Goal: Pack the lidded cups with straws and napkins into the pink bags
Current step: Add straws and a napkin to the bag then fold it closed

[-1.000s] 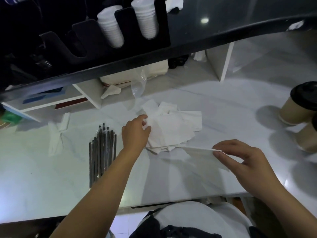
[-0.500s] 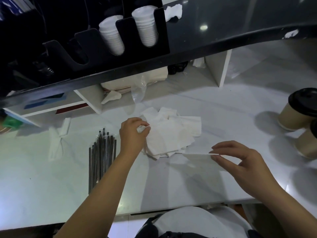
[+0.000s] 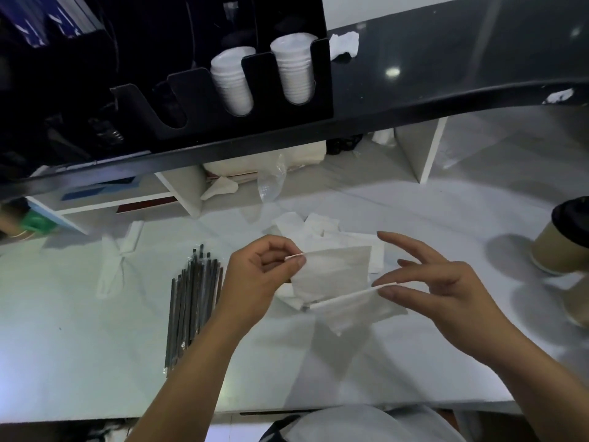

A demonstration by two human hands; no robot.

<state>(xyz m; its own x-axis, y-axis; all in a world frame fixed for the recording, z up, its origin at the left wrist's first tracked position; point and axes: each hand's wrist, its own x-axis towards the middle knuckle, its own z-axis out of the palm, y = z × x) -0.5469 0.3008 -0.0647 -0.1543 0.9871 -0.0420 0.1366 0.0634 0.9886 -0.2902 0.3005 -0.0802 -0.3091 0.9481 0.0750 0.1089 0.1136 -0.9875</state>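
My left hand (image 3: 259, 275) pinches the corner of a white napkin (image 3: 334, 272) between thumb and forefinger and holds it above the counter. My right hand (image 3: 436, 282) pinches a second napkin (image 3: 353, 303) by its edge, the other fingers spread. Behind both lies a loose pile of white napkins (image 3: 322, 226). A bundle of dark wrapped straws (image 3: 191, 301) lies to the left of my left hand. Two brown paper cups with black lids stand at the right edge, one (image 3: 564, 240) behind the other (image 3: 578, 298). No pink bag is in view.
A black shelf (image 3: 382, 103) overhangs the white counter (image 3: 95, 362); its holder (image 3: 322, 78) carries two stacks of white lids (image 3: 234, 81). White dividers (image 3: 420, 148), a clear plastic wrapper (image 3: 271, 183) and a plastic fork packet (image 3: 118, 260) sit on the counter.
My left hand has lifted a napkin off the pile and brought it toward my right hand, which still pinches its own napkin. The camera has tilted upward.
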